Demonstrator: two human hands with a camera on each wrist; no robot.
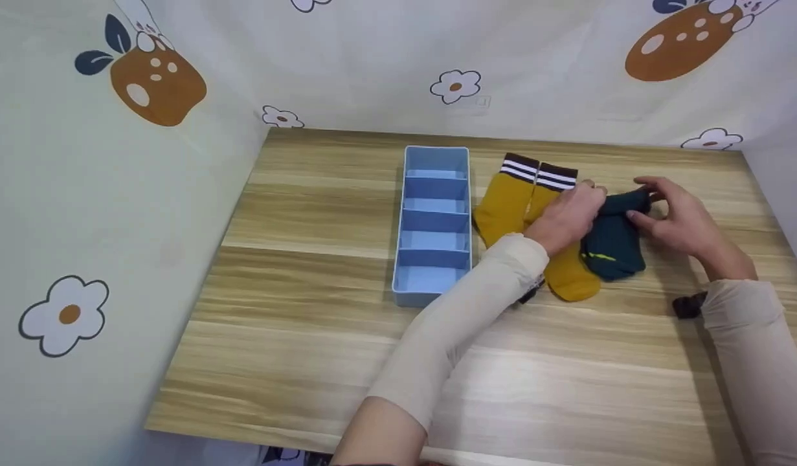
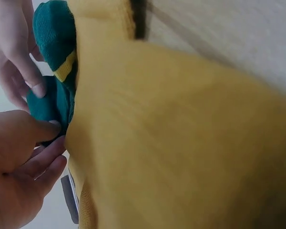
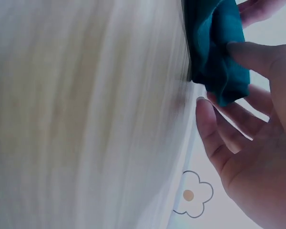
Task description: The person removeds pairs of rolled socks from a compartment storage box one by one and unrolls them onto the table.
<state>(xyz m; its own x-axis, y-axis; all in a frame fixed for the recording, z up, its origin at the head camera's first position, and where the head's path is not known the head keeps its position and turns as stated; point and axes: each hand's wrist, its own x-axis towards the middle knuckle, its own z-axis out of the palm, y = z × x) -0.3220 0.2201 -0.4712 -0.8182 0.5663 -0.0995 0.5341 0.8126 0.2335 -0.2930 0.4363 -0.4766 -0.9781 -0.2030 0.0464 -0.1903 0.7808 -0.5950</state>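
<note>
A folded pair of dark green socks (image 1: 615, 243) with a yellow mark lies on the wooden table in the head view, its top rolled down into a band. My left hand (image 1: 566, 217) pinches the left end of that band between thumb and fingers. At the right end, my right hand (image 1: 683, 223) has its thumb on the front of the fabric and fingers behind it, as the right wrist view shows on the green socks (image 3: 226, 57). Mustard yellow socks (image 1: 511, 207) with dark, white-striped cuffs lie flat under my left wrist, partly hidden by it.
A light blue box (image 1: 414, 299) with several compartments in a row stands left of the yellow socks. A patterned wall covering (image 1: 372, 77) rises behind the table (image 1: 294, 323). A small black object (image 1: 689, 305) sits at my right wrist.
</note>
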